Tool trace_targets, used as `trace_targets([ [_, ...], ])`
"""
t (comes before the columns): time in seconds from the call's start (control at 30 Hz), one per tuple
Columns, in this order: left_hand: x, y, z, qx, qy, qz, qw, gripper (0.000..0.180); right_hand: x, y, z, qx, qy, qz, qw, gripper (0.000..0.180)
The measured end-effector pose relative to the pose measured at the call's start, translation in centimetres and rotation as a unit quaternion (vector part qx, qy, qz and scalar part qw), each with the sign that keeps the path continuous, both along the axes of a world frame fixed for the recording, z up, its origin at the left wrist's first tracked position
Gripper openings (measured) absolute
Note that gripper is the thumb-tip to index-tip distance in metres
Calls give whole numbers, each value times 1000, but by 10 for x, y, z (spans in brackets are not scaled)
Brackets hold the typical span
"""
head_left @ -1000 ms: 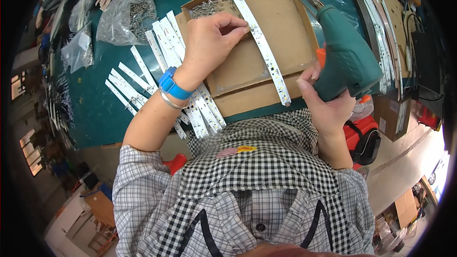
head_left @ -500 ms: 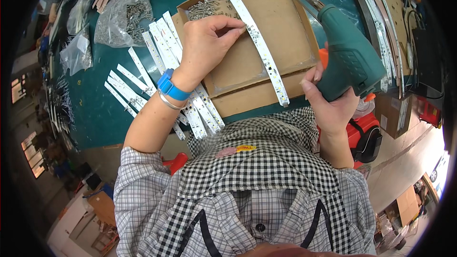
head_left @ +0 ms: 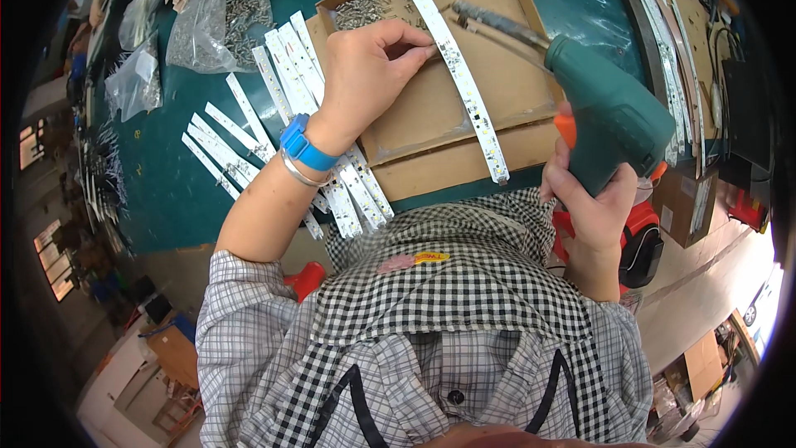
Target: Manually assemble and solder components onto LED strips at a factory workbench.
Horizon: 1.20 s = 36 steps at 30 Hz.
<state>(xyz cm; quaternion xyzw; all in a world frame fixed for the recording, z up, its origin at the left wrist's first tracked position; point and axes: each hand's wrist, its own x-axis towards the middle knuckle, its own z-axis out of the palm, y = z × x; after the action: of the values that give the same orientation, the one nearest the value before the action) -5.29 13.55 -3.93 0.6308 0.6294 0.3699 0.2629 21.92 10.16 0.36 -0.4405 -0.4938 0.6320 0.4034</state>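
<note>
A long white LED strip board (head_left: 466,87) lies slantwise across a shallow cardboard box (head_left: 506,112). The thumb and index finger of my left hand (head_left: 373,58) are pinched together at the strip's left edge, around its middle. Whatever small piece sits between those fingertips is too tiny to make out. My right hand (head_left: 599,199) grips the handle of a green soldering gun (head_left: 609,91) with an orange trigger. Its dark tip points left over the box, a short way right of the strip and apart from it. Small metal parts (head_left: 365,10) fill the box's far left corner.
More white LED strips (head_left: 286,75) lie fanned out left of the box, partly under my left forearm. Beyond them is a clear plastic bag (head_left: 199,29) of metal parts. Further strips (head_left: 663,58) lie at the right on the green table (head_left: 157,207).
The soldering gun's tip has come down and nearer the strip, and my right hand has shifted slightly right. My left hand keeps its pinch at the strip's edge.
</note>
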Motion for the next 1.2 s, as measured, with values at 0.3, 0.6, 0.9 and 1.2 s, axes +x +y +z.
trace_targets([
  [0.3,-4,0,-5,2,6,1,1000,11,2,-4,4,-34,-45,3,998,46],
  [0.6,-5,-1,-7,7,18,2,1000,12,-2,-6,8,-52,-44,-17,998,39],
  [0.9,-6,-2,-9,6,13,0,1000,11,6,1,10,-33,40,-17,999,59],
  [1.2,-1,-1,-1,-41,-31,8,999,11,42,22,16,154,62,-119,979,59],
])
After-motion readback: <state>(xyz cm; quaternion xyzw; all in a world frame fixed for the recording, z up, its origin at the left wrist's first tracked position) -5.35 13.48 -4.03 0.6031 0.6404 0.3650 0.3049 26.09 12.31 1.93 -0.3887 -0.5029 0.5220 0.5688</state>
